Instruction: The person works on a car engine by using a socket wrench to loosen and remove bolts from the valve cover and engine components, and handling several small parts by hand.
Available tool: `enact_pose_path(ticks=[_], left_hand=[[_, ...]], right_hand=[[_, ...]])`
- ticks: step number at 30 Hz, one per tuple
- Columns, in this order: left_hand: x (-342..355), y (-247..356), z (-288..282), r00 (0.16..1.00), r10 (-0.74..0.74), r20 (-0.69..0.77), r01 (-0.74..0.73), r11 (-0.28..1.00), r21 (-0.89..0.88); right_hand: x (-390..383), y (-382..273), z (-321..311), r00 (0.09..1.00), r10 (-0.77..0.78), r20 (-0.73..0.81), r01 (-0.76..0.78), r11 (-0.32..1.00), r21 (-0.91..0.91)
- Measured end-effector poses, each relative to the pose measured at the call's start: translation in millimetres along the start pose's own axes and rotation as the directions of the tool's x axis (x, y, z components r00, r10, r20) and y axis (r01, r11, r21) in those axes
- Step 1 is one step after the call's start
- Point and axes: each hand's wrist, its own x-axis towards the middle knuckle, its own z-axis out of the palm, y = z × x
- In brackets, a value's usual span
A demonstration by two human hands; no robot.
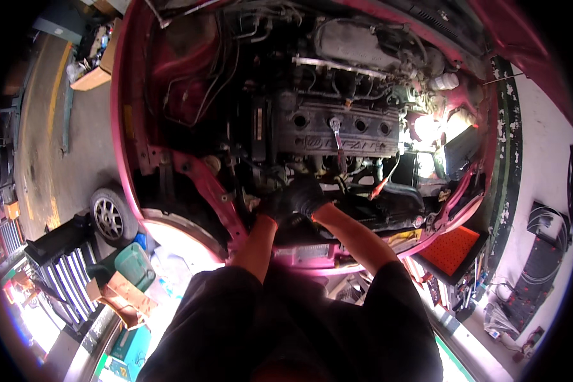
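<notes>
Both my hands wear dark gloves and reach down in front of the engine [356,143] of a red car. My left hand [275,207] is low, near the front crossmember. Close beside it, seemingly touching, is my right hand [307,195], just below the front of the engine. The dark gloves merge with the shadowed parts, so the fingers and anything in them are hidden. On the dark valve cover [290,130] lies a ratchet [338,140], its round head at a plug hole. A tool with an orange handle [379,190] rests to the right of my hands.
A bright work light [428,127] glares at the bay's right. An orange perforated panel [451,251] stands front right. At left are a wheel [113,216], a green bin [135,267] and a cardboard box [100,60]. Red body panels [213,194] border the bay.
</notes>
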Motion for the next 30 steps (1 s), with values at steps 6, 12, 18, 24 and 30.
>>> enact_pose_path(ticks=[6,12,18,24,30], left_hand=[[-20.9,9.3,17.9,0.976,-0.162,0.145,0.168,0.985,-0.031],[-9.0,7.0,16.5,0.996,-0.087,-0.027,0.087,0.996,-0.014],[-12.3,5.1,9.5,0.896,-0.297,0.329,0.408,0.844,-0.349],[-3.3,9.0,-18.9,0.927,-0.066,0.370,0.099,0.993,-0.071],[-4.8,3.5,9.0,0.993,-0.032,-0.112,0.027,0.999,-0.038]], right_hand=[[-14.4,18.5,-7.7,0.995,0.094,-0.028,-0.088,0.983,0.159],[-15.3,15.9,78.3,0.896,0.430,-0.110,-0.286,0.748,0.598],[-23.0,25.0,101.5,0.868,0.249,-0.429,-0.004,0.868,0.496],[-21.3,2.4,-50.0,0.998,-0.058,0.034,0.052,0.988,0.146],[-24.8,23.8,-15.5,0.944,0.329,-0.024,-0.239,0.733,0.637]])
